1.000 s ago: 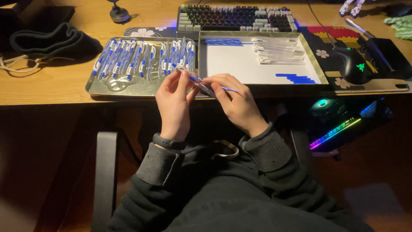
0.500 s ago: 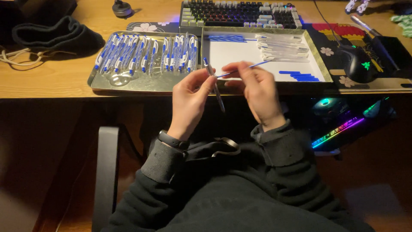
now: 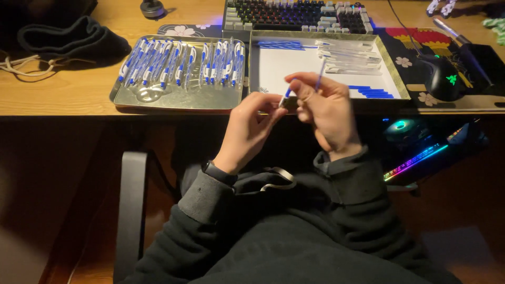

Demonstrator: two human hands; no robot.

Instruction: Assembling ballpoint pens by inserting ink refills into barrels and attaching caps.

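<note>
— Seen from above: left hand (image 3: 247, 129) pinched shut on a white-and-blue pen barrel (image 3: 284, 97), right hand (image 3: 329, 113) closed round a thin blue refill (image 3: 319, 80), both raised just in front of the bench (image 3: 58, 94) edge.

— Step in hand?

— Judged mid-assembly: refill apart from barrel, tip angled up, not yet inside. Next move likely calls for lining refill with the barrel's open end and sliding straight in, steady grip on both.

— And the containers?

— Left metal tray (image 3: 158, 99) packed with a row of finished white-and-blue pens (image 3: 179, 63), lying side by side. Right tray (image 3: 395, 79), white-lined, holding loose parts: clear barrels (image 3: 350, 55) along the far side, blue pieces (image 3: 371, 92) near right, more blue at far left. Beyond, a lit keyboard (image 3: 294, 13); to the right, a mouse (image 3: 444, 79).
</note>
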